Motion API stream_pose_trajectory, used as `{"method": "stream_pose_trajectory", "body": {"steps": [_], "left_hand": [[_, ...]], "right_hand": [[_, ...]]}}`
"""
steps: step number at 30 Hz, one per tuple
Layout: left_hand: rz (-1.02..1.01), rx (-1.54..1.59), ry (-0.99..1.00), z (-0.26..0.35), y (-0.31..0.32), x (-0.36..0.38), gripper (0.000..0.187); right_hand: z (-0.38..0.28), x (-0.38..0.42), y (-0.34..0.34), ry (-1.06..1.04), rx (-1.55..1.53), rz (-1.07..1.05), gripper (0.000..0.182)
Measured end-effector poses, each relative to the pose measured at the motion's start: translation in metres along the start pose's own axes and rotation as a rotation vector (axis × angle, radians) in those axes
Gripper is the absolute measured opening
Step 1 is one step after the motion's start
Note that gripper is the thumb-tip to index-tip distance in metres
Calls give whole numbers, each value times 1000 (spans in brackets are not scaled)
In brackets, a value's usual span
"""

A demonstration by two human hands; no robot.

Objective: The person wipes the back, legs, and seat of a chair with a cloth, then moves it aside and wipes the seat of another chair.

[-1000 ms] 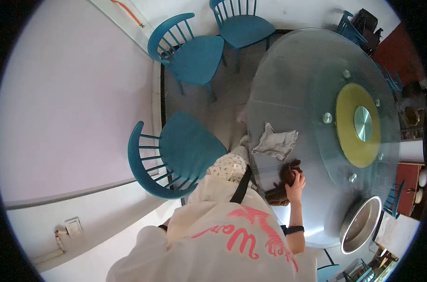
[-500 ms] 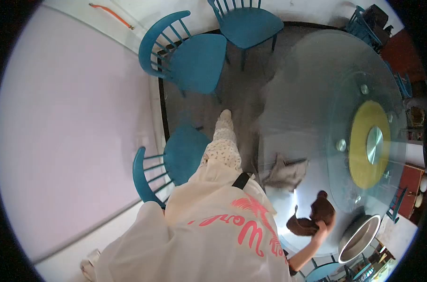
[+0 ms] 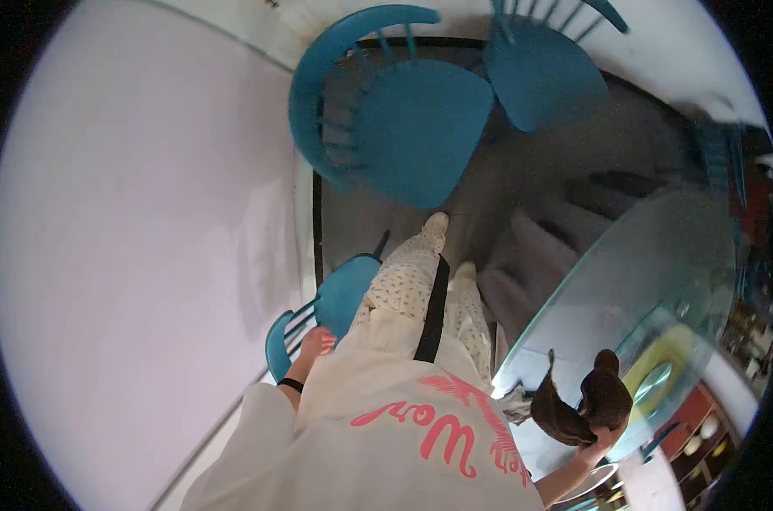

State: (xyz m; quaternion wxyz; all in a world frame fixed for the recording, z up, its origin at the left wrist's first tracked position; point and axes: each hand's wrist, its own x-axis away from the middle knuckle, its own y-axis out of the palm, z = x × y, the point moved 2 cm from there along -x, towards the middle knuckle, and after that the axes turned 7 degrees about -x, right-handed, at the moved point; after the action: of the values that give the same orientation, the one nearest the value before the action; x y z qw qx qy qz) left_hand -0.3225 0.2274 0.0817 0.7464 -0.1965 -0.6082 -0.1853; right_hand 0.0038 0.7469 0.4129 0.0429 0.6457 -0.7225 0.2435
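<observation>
A dark brown cloth point(image 3: 603, 396) hangs in folds from my right hand point(image 3: 606, 440), whose fingers are closed on it above the glass table point(image 3: 565, 319). Beside it on the table, a greyish cloth point(image 3: 515, 404) lies crumpled, partly hidden by my shirt. My left hand point(image 3: 319, 342) is at my left side with its fingers curled in, and nothing shows in it. It is close to the seat of a small-looking blue chair point(image 3: 345, 291).
Ahead stand two blue spindle-back chairs, a nearer chair point(image 3: 420, 128) and a farther chair point(image 3: 546, 72). A pale wall point(image 3: 148, 230) runs along my left. The table carries a turntable with a yellow disc point(image 3: 680, 351). A metal basin point(image 3: 592, 485) is at lower right.
My body has moved forward, so the chairs ahead look nearer and the table has swung lower right. My left hand has come into view. The brown cloth stays in my right hand.
</observation>
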Motion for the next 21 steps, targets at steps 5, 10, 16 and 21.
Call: {"method": "stream_pose_trajectory", "body": {"steps": [5, 10, 16, 21], "left_hand": [[-30, 92, -7, -108, 42, 63, 28], [88, 382, -28, -239, 152, 136, 27], [212, 754, -14, -240, 324, 156, 25], [330, 749, 152, -167, 352, 135, 25]], "right_hand": [[-31, -62, 82, -129, -21, -374, 77], [-97, -62, 140, -283, 121, -590, 77], [-180, -44, 269, -409, 241, -1010, 68], [-174, -72, 320, -390, 247, -1209, 68]]}}
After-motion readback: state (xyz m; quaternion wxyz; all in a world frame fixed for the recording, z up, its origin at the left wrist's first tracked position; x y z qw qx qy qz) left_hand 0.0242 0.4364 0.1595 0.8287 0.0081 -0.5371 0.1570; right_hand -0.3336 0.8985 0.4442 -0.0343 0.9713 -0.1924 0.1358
